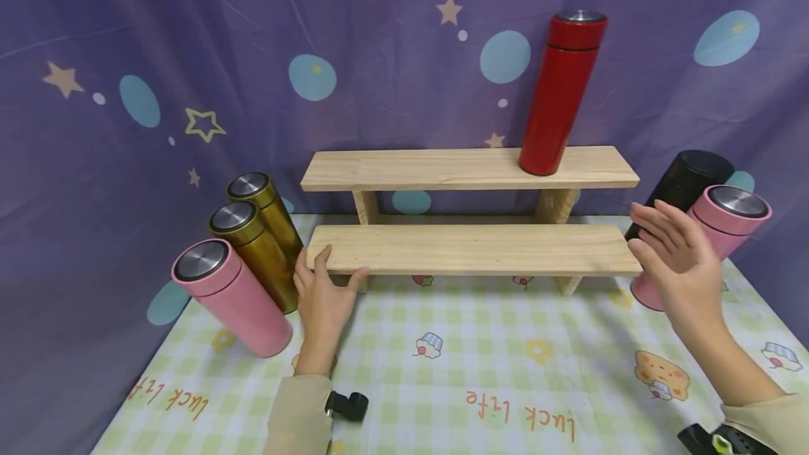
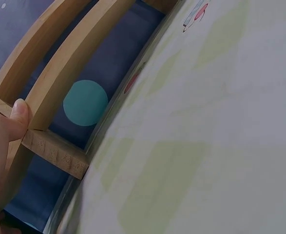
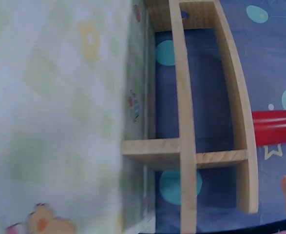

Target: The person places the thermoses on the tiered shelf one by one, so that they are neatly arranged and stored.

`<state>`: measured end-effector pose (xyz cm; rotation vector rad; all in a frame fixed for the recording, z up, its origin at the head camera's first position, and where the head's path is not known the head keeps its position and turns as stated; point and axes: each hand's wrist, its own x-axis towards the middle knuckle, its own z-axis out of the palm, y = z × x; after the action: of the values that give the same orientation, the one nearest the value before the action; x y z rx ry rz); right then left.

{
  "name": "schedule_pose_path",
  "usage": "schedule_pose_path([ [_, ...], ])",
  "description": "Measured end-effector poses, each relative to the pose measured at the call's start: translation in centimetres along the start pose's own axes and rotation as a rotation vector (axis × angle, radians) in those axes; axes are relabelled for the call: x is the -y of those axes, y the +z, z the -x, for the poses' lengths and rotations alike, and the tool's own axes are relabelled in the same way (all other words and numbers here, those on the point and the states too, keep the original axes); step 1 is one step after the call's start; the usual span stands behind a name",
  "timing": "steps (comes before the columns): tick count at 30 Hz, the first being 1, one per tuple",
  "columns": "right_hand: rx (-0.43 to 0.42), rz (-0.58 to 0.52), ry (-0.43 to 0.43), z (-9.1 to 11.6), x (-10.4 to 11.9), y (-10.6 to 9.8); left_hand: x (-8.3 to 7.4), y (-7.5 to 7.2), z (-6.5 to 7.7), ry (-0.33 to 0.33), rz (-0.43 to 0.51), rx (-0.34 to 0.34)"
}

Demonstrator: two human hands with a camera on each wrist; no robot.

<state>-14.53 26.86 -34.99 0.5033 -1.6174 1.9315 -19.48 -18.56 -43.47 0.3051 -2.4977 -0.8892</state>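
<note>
A two-tier wooden shelf (image 1: 474,250) stands at the back of the table. My left hand (image 1: 325,307) holds the left end of its lower board, with the thumb (image 2: 19,113) against the front edge. Past the right end of that board, my right hand (image 1: 689,269) is raised with fingers extended and holds nothing. It overlaps a pink thermos (image 1: 729,220) in the head view. On the upper board, toward the right, a tall red thermos (image 1: 561,100) stands upright. Only the fingertips of the right hand show at the edge of the right wrist view.
Left of the shelf stand two gold thermoses (image 1: 278,216) and another pink thermos (image 1: 243,307), close to the left hand. A black thermos (image 1: 685,177) is behind the right pink one. A checked cloth (image 1: 487,371) covers the table, and a purple curtain (image 1: 392,12) hangs behind.
</note>
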Motion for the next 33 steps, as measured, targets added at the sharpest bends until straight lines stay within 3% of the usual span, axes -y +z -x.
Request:
schedule_pose_path([
  [11, 0.027, 0.173, 0.031, 3.5, -0.4, -3.4, -0.2, 0.0, 0.0, 0.007, 0.001, -0.001],
  [17, -0.053, 0.390, 0.127, 4.9, -0.2, -4.6, -0.2, 0.0, 0.1, 0.010, 0.011, -0.009],
  [25, -0.135, 0.332, 0.165, 6.3, -0.6, -6.5, 0.0, 0.0, 0.0, 0.006, 0.008, -0.002],
  [30, -0.213, 0.524, 0.218, 6.5, -0.7, -7.5, -0.2, 0.0, 0.0, -0.001, 0.015, 0.000],
  [33, -0.280, 0.580, 0.261, 6.4, -0.9, -7.9, -0.3, -0.1, 0.1, -0.006, 0.015, 0.002],
])
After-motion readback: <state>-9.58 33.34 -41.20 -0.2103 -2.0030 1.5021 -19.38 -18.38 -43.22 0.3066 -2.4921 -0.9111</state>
